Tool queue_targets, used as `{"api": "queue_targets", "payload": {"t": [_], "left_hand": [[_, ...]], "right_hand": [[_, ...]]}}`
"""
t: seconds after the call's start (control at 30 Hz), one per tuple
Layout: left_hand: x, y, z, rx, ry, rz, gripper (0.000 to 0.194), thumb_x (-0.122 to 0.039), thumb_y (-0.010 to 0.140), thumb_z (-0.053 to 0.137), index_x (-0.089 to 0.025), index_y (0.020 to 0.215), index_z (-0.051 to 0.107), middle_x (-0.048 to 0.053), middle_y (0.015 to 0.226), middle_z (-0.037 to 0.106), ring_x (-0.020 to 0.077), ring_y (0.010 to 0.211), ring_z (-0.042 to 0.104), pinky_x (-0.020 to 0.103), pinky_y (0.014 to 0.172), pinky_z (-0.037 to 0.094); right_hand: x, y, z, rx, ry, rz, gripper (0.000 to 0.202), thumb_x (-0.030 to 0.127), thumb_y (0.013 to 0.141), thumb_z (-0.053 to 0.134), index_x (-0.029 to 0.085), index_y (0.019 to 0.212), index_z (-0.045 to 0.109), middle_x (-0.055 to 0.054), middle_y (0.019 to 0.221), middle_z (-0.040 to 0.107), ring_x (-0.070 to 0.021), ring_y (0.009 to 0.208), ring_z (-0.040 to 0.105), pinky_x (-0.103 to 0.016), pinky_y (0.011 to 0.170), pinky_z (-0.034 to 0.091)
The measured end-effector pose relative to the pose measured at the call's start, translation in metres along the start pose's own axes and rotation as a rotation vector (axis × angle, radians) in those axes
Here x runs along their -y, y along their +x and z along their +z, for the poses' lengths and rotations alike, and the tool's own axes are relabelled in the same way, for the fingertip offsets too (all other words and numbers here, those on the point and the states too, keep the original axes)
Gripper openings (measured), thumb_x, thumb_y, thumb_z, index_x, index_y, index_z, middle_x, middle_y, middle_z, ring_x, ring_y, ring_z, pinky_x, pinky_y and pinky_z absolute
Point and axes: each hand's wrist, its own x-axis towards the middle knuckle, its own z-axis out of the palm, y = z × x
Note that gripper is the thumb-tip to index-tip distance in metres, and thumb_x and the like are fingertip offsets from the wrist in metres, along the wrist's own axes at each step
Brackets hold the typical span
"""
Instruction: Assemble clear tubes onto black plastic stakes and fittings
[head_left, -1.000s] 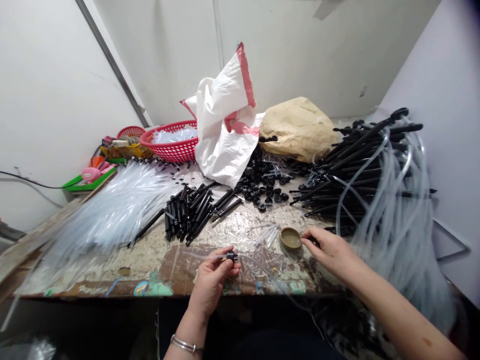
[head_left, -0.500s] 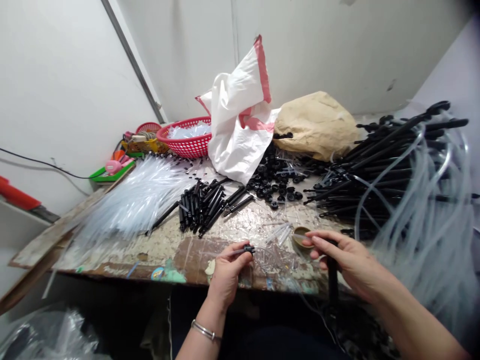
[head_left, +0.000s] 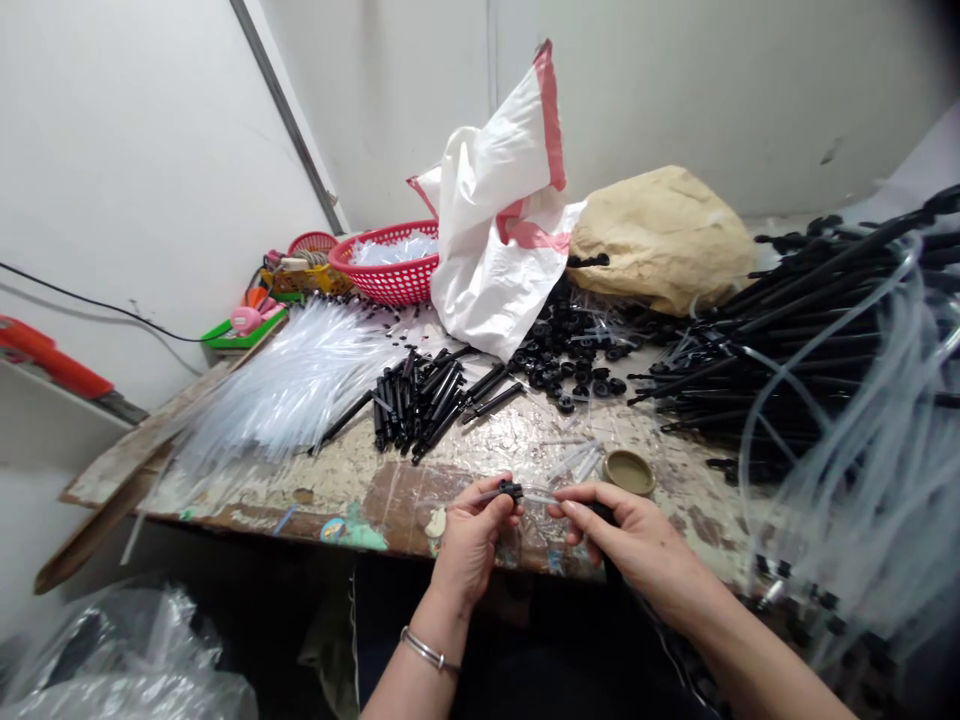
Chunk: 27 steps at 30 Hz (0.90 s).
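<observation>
Low over the front edge of the table, my left hand (head_left: pixel 480 525) pinches a small black plastic fitting (head_left: pixel 511 490) between thumb and fingers. Facing it, my right hand (head_left: pixel 600 520) is closed on a short clear tube (head_left: pixel 538 494), whose left end meets the fitting; whether it sits inside cannot be made out. A black tube also hangs from the right hand, mostly hidden behind the palm. Just beyond that hand stand a small round olive dish (head_left: pixel 628 472) and several short clear tube pieces (head_left: pixel 576 462).
Long clear tubes (head_left: pixel 277 370) lie at left, black rods (head_left: pixel 420 400) mid-table. Black rings (head_left: pixel 574 375) lie before a white sack (head_left: pixel 502 230) and brown paper bag (head_left: pixel 660 235). A red basket (head_left: pixel 386 265) stands behind. Black and clear tubes (head_left: pixel 840 340) crowd the right side.
My right hand has moved left from beside the dish, bringing the clear tube to the black fitting. The left hand keeps its hold. The whole view has shifted slightly.
</observation>
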Motion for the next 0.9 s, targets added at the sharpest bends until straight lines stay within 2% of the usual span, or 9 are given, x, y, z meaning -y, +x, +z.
{"api": "queue_targets", "payload": {"t": [0.2, 0.3, 0.47, 0.63, 0.77, 0.9], "left_hand": [[-0.001, 0.0, -0.001, 0.021, -0.017, -0.022, 0.033, -0.022, 0.058, 0.08, -0.013, 0.088, 0.07, 0.003, 0.072, 0.069, 0.0104, 0.06, 0.062, 0.018, 0.056, 0.046], [-0.001, -0.001, -0.001, 0.018, -0.03, -0.028, 0.033, -0.022, 0.057, 0.08, -0.013, 0.087, 0.07, 0.003, 0.071, 0.069, 0.0106, 0.059, 0.062, 0.018, 0.055, 0.046], [0.0, -0.001, -0.003, 0.035, -0.009, -0.038, 0.032, -0.022, 0.057, 0.08, -0.012, 0.086, 0.07, 0.004, 0.072, 0.069, 0.0109, 0.059, 0.062, 0.019, 0.055, 0.046], [0.001, -0.001, -0.004, 0.039, -0.037, -0.036, 0.032, -0.023, 0.057, 0.08, -0.012, 0.086, 0.07, 0.003, 0.07, 0.069, 0.0106, 0.057, 0.061, 0.018, 0.052, 0.045], [0.002, 0.0, -0.005, 0.04, -0.046, -0.025, 0.033, -0.024, 0.055, 0.081, -0.012, 0.084, 0.07, 0.003, 0.068, 0.068, 0.0108, 0.056, 0.06, 0.019, 0.051, 0.045], [0.002, 0.001, -0.007, 0.048, -0.049, -0.025, 0.034, -0.024, 0.054, 0.082, -0.012, 0.084, 0.07, 0.003, 0.067, 0.068, 0.0112, 0.056, 0.06, 0.019, 0.051, 0.045]], "right_hand": [[0.006, -0.001, 0.002, -0.015, -0.054, -0.015, 0.031, 0.043, 0.075, 0.058, 0.018, 0.093, 0.064, -0.002, 0.072, 0.066, -0.0122, 0.06, 0.058, -0.022, 0.048, 0.044], [0.005, 0.0, 0.003, -0.011, -0.083, -0.024, 0.031, 0.042, 0.076, 0.057, 0.018, 0.094, 0.065, -0.003, 0.073, 0.066, -0.0126, 0.062, 0.058, -0.022, 0.049, 0.044], [0.004, 0.005, 0.008, -0.032, -0.154, -0.063, 0.03, 0.041, 0.074, 0.058, 0.018, 0.091, 0.066, -0.002, 0.072, 0.066, -0.0099, 0.053, 0.054, -0.024, 0.051, 0.046], [0.008, 0.011, 0.016, -0.06, -0.144, -0.095, 0.025, 0.039, 0.071, 0.062, 0.017, 0.084, 0.067, -0.003, 0.076, 0.067, -0.013, 0.061, 0.059, -0.026, 0.056, 0.05], [0.006, 0.017, 0.019, -0.04, -0.145, -0.11, 0.023, 0.037, 0.071, 0.064, 0.016, 0.08, 0.066, -0.003, 0.073, 0.068, -0.0153, 0.068, 0.063, -0.027, 0.061, 0.051], [0.001, 0.02, 0.02, -0.002, -0.099, -0.106, 0.022, 0.036, 0.071, 0.064, 0.016, 0.079, 0.064, -0.004, 0.071, 0.069, -0.0155, 0.066, 0.063, -0.028, 0.063, 0.051]]}}
